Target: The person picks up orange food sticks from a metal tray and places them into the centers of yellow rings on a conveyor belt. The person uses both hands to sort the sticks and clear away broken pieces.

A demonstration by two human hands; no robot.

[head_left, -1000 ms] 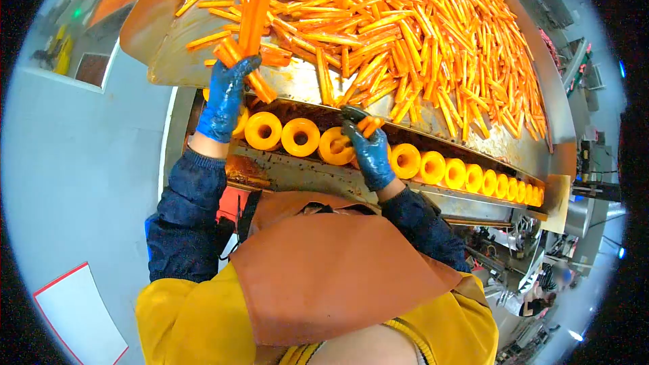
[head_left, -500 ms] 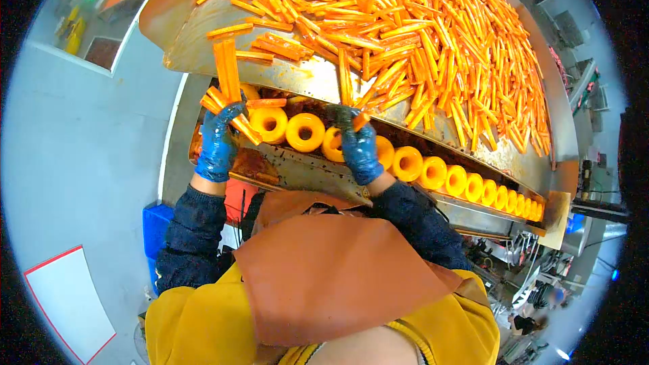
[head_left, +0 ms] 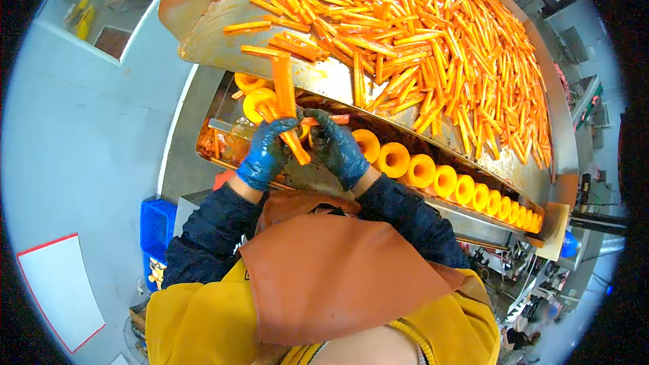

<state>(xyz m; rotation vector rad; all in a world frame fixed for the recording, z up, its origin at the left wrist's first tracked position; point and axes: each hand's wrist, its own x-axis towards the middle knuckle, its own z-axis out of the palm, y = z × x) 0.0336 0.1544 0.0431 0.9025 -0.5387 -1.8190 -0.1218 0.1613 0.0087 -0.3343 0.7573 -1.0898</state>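
My left hand (head_left: 265, 157), in a blue glove smeared dark at the fingers, is closed around several orange, sauce-coated food sticks. A long stick (head_left: 284, 84) points up out of it, and another stick (head_left: 295, 147) slants down past the thumb. Close beside it, my right hand (head_left: 340, 151), gloved alike, has its fingers curled inward. A short reddish stick (head_left: 336, 120) lies at its fingertips; part of it is hidden. Both hands are over the trough, in front of a row of yellow ring-shaped cups (head_left: 393, 159).
A sloping metal tray (head_left: 203, 30) beyond the trough carries a large heap of similar sticks (head_left: 433, 47). The trough's left end (head_left: 223, 125) holds sauce and scraps. A blue crate (head_left: 157, 226) stands at lower left by the pale wall. Machinery fills the right side.
My left hand has moved right with its sticks, and my right hand has moved left, so they are now close together. The view has shifted slightly.
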